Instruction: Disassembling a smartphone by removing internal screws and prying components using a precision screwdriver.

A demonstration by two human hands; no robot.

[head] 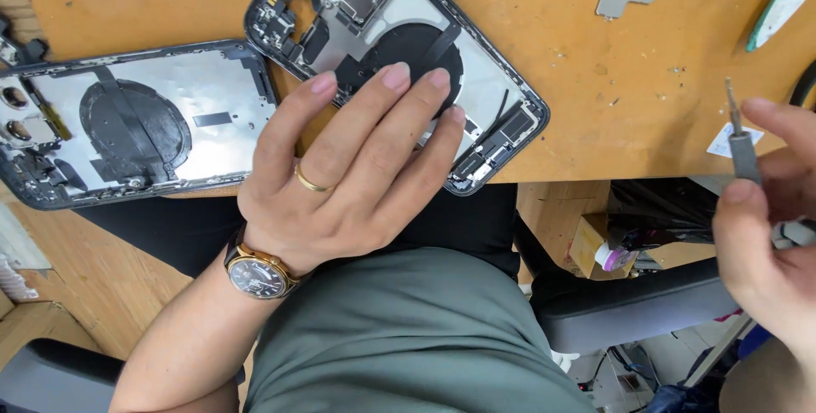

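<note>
Flat left hand (357,166) pins the thin, likely fragile phone housing (399,56) at its six-o'clock edge; right hand (765,226) pinches a screwdriver (742,143).

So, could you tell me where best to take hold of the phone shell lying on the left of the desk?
Probably by the long edges of the left phone shell, pinching across its narrow width from above. It lies flat and open side up, with small parts exposed inside; the left hand rests on the other shell.
</note>
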